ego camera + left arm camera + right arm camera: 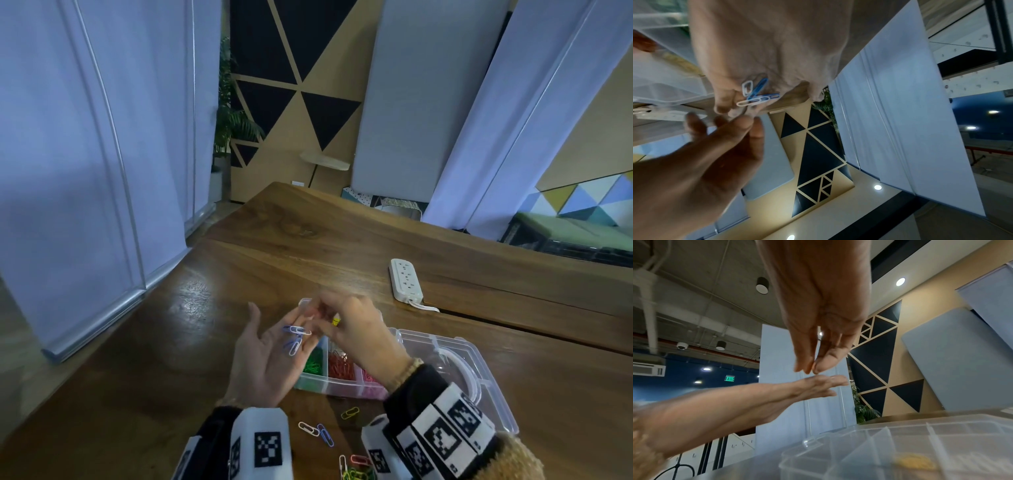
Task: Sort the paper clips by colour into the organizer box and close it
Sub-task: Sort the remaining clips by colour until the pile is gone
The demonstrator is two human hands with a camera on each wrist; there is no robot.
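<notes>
My left hand (274, 339) is held palm up over the table, left of the organizer box (329, 387). Blue and white paper clips (295, 337) lie loose on its fingers, also seen in the left wrist view (756, 95). My right hand (322, 308) hovers above the box with thumb and fingertips pinched together at the left fingertips (729, 112). Blur hides whether it pinches a clip (809, 369). The clear box holds green clips (313, 363), red clips (342, 365), pink clips (371, 377) and yellow clips (914, 460). Its lid (479, 377) lies open to the right.
Loose clips (318, 431) of mixed colours lie on the wooden table (171, 377) between my wrists, with more in a cluster (356, 471) at the bottom edge. A white power strip (406, 281) lies beyond the box. White partition panels (85, 171) stand to the left.
</notes>
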